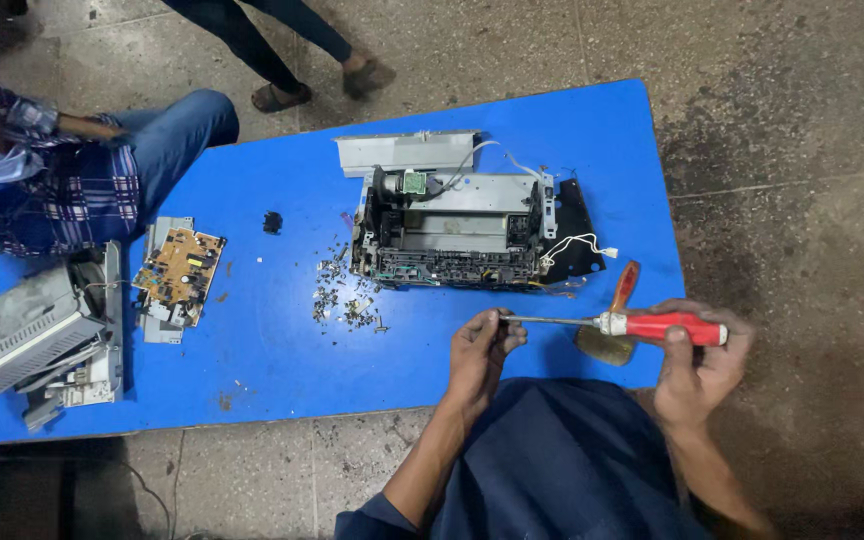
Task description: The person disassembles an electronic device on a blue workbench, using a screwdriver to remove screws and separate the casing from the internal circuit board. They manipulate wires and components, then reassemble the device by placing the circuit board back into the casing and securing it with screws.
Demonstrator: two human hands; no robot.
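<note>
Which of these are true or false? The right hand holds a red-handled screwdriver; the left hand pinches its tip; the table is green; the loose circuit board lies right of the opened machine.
1. The right hand holds a red-handled screwdriver. True.
2. The left hand pinches its tip. True.
3. The table is green. False: it is blue.
4. The circuit board lies right of the opened machine. False: it lies to its left.

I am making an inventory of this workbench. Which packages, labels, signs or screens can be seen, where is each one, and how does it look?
No package, sign or screen is in view.
Any label on the stripped printer in the middle of the blue table is too small to tell.
Nearest look-alike: a tan circuit board at the table's left, rectangular, with dark parts.
</note>
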